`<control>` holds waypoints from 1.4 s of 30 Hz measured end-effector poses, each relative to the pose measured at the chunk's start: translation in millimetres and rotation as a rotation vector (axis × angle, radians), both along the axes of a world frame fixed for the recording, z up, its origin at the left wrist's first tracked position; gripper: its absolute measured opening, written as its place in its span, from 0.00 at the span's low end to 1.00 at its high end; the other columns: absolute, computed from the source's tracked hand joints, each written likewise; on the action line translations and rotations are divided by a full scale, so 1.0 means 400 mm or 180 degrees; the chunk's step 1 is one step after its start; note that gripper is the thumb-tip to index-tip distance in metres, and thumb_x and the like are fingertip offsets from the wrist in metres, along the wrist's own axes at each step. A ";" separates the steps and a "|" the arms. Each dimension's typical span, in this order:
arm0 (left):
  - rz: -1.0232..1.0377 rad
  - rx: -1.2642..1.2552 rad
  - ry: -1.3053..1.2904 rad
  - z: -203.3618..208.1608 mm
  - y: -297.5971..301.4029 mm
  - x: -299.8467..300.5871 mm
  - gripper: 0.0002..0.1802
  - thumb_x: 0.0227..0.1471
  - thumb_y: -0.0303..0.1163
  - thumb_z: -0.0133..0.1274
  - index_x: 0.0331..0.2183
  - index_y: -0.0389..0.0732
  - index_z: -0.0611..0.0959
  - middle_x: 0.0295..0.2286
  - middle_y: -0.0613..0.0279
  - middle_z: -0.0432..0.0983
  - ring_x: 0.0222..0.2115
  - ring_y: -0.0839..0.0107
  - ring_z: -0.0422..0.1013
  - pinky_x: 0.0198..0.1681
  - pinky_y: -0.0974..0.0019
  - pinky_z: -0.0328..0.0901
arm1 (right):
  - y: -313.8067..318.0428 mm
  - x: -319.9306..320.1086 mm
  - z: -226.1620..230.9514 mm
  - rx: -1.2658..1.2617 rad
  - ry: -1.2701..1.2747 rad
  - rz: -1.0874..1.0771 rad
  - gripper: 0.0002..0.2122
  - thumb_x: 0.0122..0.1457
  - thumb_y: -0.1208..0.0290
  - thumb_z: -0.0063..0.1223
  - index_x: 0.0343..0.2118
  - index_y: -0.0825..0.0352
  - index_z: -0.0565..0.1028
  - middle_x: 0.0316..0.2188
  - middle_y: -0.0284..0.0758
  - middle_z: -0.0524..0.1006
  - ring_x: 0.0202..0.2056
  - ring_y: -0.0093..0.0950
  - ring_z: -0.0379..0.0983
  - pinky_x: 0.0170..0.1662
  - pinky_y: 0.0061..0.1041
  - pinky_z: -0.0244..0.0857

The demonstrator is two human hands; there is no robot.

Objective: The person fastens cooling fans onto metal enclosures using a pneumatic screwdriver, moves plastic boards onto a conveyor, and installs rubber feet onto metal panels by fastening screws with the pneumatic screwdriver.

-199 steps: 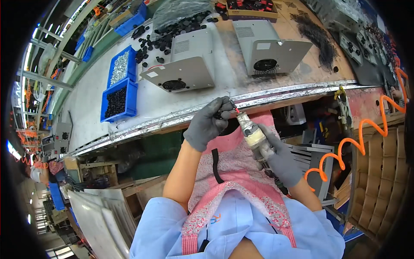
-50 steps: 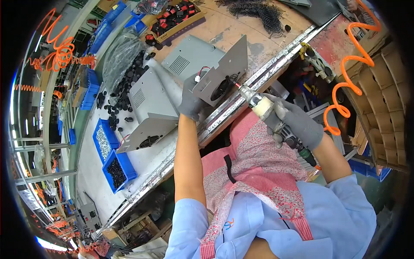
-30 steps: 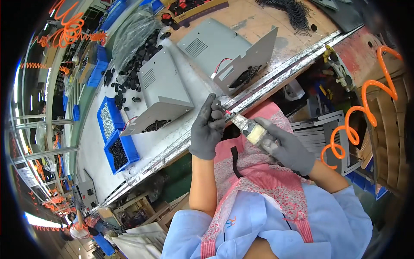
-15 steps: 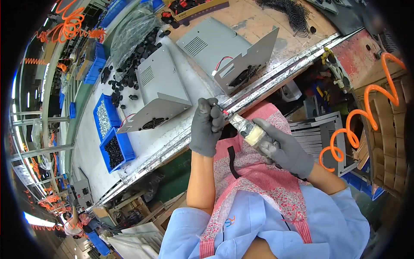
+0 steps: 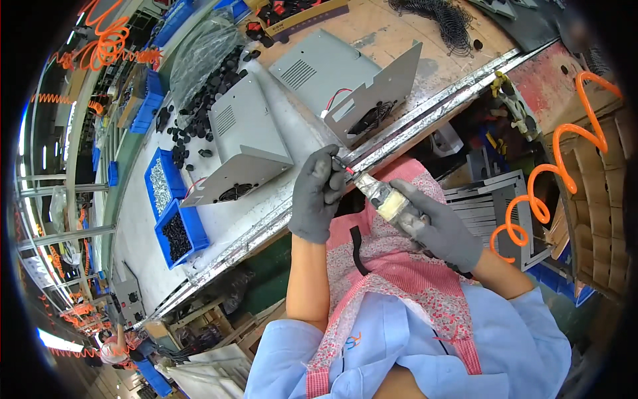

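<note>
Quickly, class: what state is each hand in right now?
Right hand: closed around the power driver.
Left hand: curled by the driver's red tip; whether it holds anything is unclear.

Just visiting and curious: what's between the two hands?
In the head view, the front of a power tool, its red part near the left hand.

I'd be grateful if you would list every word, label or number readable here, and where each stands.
Cardboard box: printing on its side, not copied out here.
Blue shirt: a small orange-and-blue chest emblem, likewise not transcribed.
Right-hand grey housing: a pale label, any text too small to read.
Power tool in the right hand: no readable text visible.
</note>
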State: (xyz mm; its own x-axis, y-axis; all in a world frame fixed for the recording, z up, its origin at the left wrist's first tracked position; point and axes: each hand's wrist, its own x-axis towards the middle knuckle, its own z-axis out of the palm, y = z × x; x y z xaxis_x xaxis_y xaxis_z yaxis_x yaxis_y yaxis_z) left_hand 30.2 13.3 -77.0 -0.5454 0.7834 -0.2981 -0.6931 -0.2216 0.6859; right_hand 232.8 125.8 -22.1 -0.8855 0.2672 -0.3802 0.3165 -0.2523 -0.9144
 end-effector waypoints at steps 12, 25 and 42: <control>-0.0109 0.0013 -0.0181 -0.004 0.009 -0.002 0.21 0.52 0.48 0.49 0.34 0.37 0.73 0.15 0.73 0.61 0.11 0.84 0.50 0.11 0.80 0.45 | -0.014 -0.004 -0.011 -0.0099 0.0037 0.0042 0.26 0.57 0.67 0.43 0.59 0.63 0.54 0.33 0.29 0.71 0.23 0.12 0.61 0.26 0.13 0.59; 0.0145 -0.0750 0.0981 0.038 0.016 0.021 0.20 0.51 0.46 0.52 0.33 0.36 0.74 0.15 0.73 0.60 0.14 0.85 0.53 0.13 0.81 0.46 | 0.000 -0.011 -0.003 -0.0434 -0.0014 -0.0055 0.27 0.56 0.65 0.44 0.59 0.63 0.54 0.29 0.30 0.70 0.20 0.14 0.62 0.24 0.14 0.60; 0.0238 0.0067 -0.0442 0.014 0.043 0.014 0.16 0.56 0.46 0.44 0.30 0.41 0.73 0.14 0.76 0.58 0.09 0.87 0.48 0.08 0.81 0.42 | 0.004 -0.027 -0.001 -0.0258 -0.0060 -0.0006 0.27 0.57 0.66 0.46 0.60 0.61 0.54 0.32 0.29 0.69 0.22 0.13 0.62 0.24 0.13 0.61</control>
